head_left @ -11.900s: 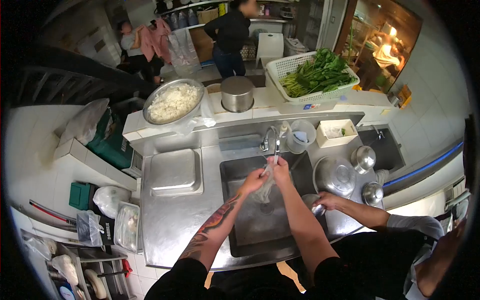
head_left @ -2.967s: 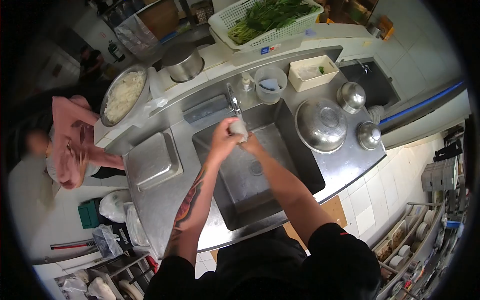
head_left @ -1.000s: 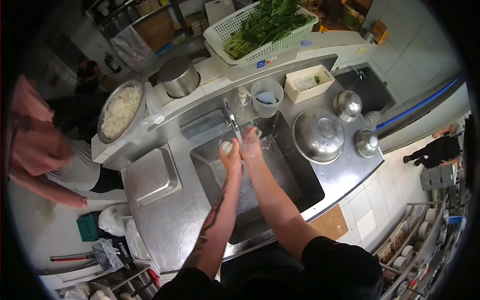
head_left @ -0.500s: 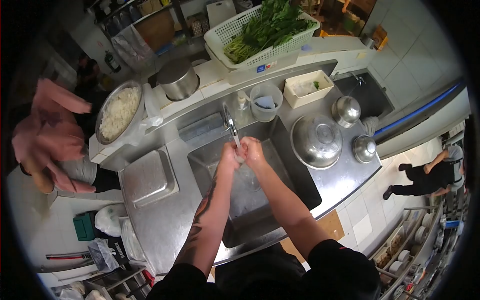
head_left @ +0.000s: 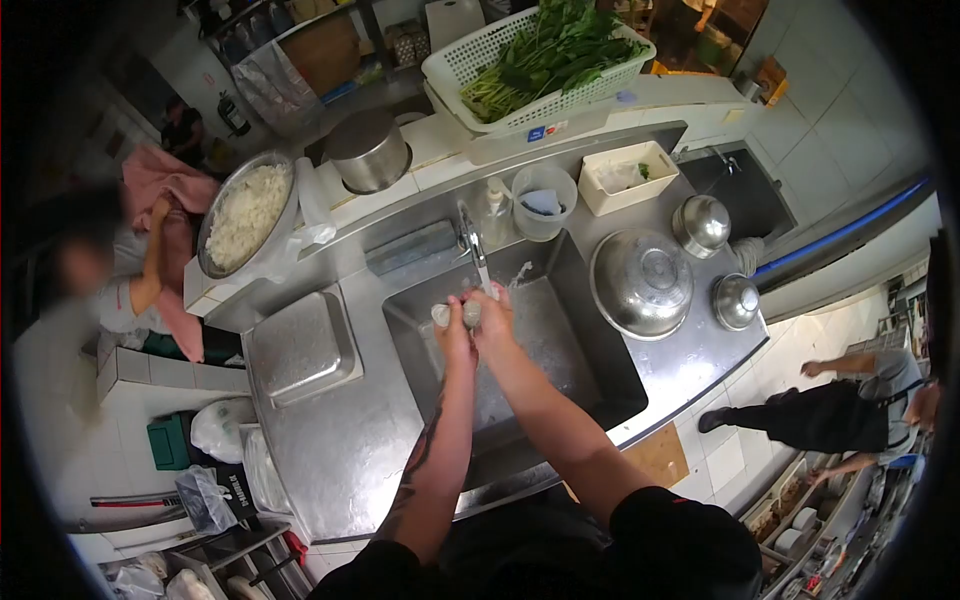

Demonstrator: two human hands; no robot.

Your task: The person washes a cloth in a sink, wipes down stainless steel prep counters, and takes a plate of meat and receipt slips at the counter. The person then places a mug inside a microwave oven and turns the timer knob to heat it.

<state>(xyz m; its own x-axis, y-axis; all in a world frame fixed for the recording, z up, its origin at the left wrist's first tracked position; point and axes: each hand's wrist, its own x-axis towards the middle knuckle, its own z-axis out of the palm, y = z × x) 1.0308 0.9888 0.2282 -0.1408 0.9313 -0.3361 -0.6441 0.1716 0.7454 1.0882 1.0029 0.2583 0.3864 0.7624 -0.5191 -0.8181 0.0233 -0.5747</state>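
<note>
Both of my hands are together over the metal sink (head_left: 560,330), closed on a pale, crumpled, cloth-like bundle (head_left: 441,315). Its exact kind is hard to make out. My left hand (head_left: 457,340) grips one side, with a whitish lump bulging out past its fingers. Pressed against it, my right hand (head_left: 495,322) wraps the other side, and a greyish part shows between the two. Water runs from the faucet (head_left: 470,238) onto my right hand. White foam (head_left: 522,271) clings to the sink's back wall.
Upturned metal bowls (head_left: 642,285) sit right of the sink, a metal lid (head_left: 303,347) left. Behind stand a soap bottle (head_left: 495,210), a plastic tub (head_left: 543,203), a pot (head_left: 368,155), a rice bowl (head_left: 250,220) and a basket of greens (head_left: 640,62). People stand on both sides.
My hands have shifted slightly left and lower relative to the faucet, and more of the pale bundle shows. The person at left has changed posture with the pink cloth; the person at right has moved.
</note>
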